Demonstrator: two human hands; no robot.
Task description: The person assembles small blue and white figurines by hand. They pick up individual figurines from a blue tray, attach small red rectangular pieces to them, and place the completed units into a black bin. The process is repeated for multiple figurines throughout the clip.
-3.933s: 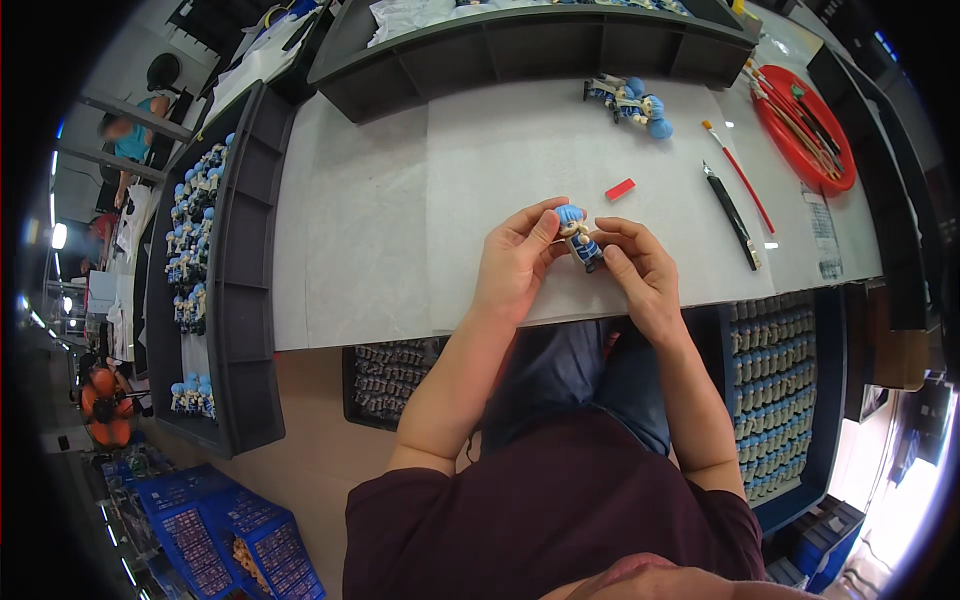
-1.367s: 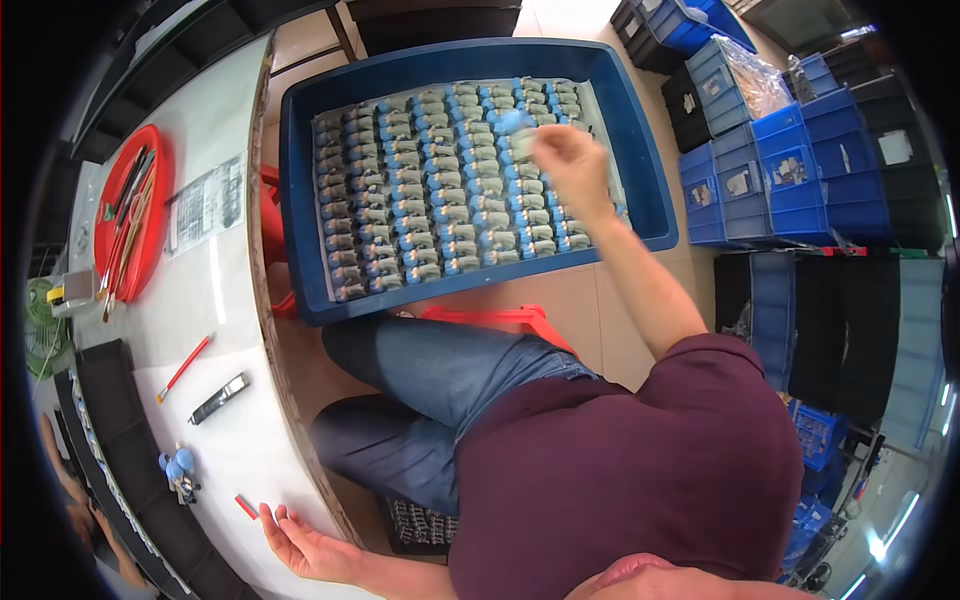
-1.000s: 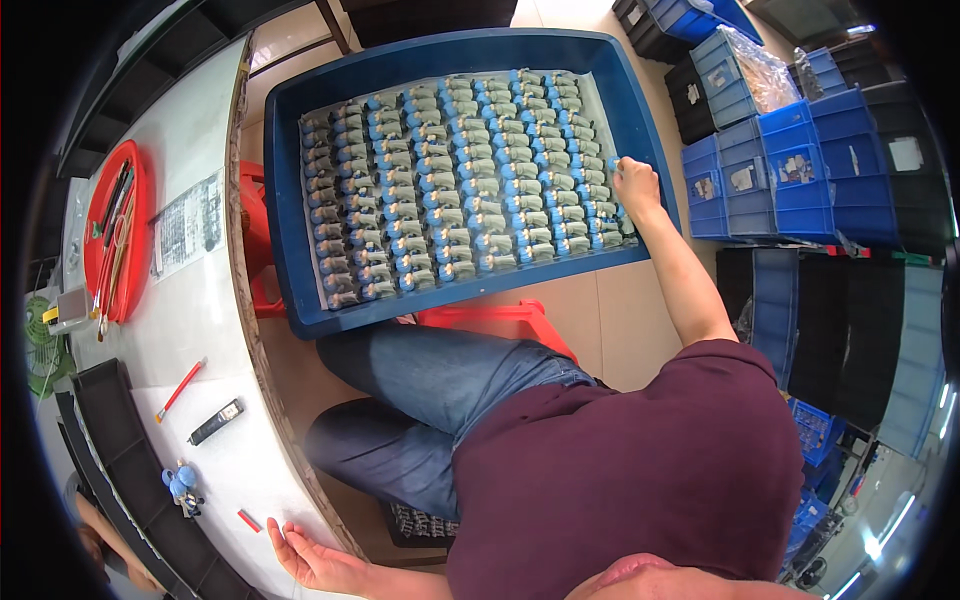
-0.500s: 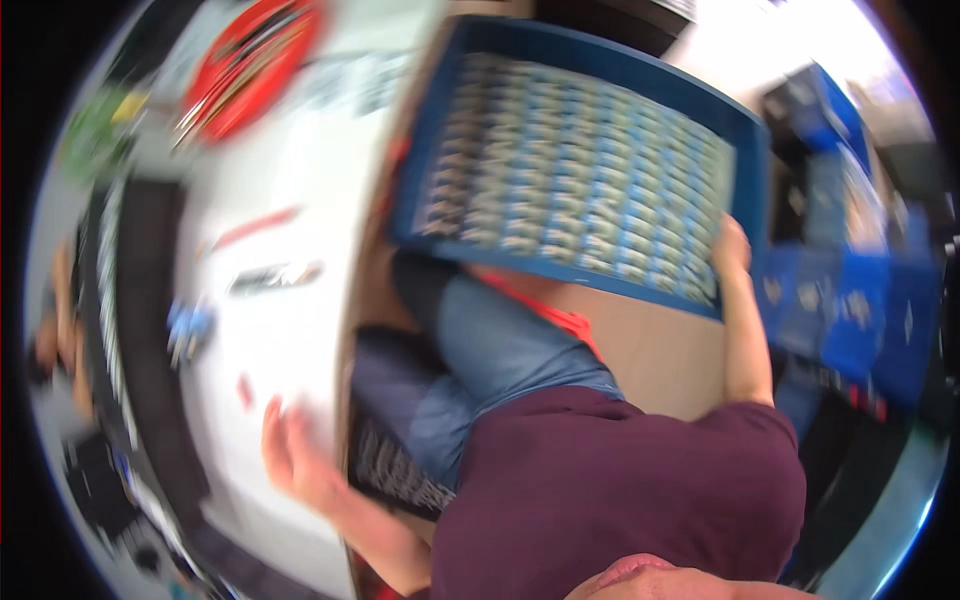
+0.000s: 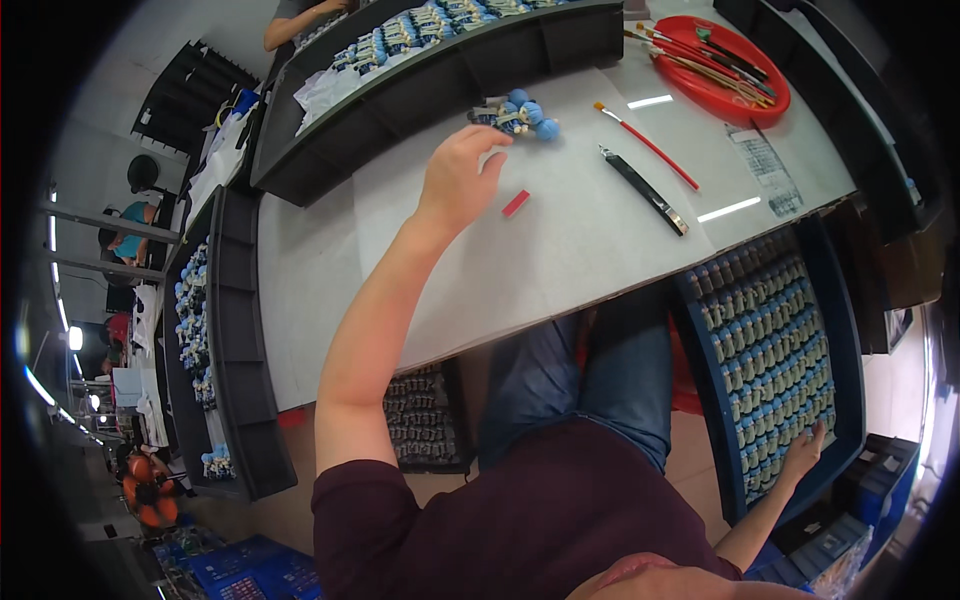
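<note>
My left hand [image 5: 462,175] is over the white table, fingers curved and thumb apart, with nothing visible between them. Its fingertips are beside a small cluster of blue-headed figurines [image 5: 522,118] lying on the table. My right hand [image 5: 803,455] is at the near right part of a deep blue tray [image 5: 708,400], over rows of small blue-and-grey figurines [image 5: 765,350]. Its thumb and a finger stand apart, and I see nothing held between them. A small red block [image 5: 516,203] lies near my left wrist.
A black cutter knife [image 5: 645,190] and a red-handled paintbrush [image 5: 650,150] lie mid-table. Farther right is a red dish [image 5: 690,85] of brushes. Black trays of figurines border the table at the back [image 5: 440,95] and left [image 5: 240,370]. Another person's arm [image 5: 300,22] shows behind.
My view has swung left, so the blue tray now appears lower right. My left hand has moved across the table to the figurine cluster. My right hand stays at the tray.
</note>
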